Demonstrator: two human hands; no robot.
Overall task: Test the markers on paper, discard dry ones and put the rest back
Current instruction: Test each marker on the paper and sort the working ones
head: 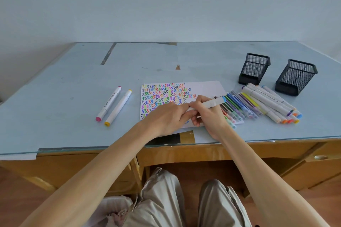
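Observation:
A white marker with a blue cap (214,103) lies across my two hands above the paper (204,88), which is covered with coloured squiggles on its left part. My right hand (208,116) grips the marker's barrel. My left hand (168,116) pinches its near end, where the cap sits hidden under the fingers. A pile of thin coloured pens and thick white markers (258,105) lies right of the paper. Two white markers, one pink-capped (108,104) and one yellow-capped (118,108), lie left of it.
Two black mesh pen holders (253,69) (295,77) stand at the back right of the glass-topped desk (73,79). The desk's front edge runs just below my wrists, with my knees under it. A wall rises behind the desk.

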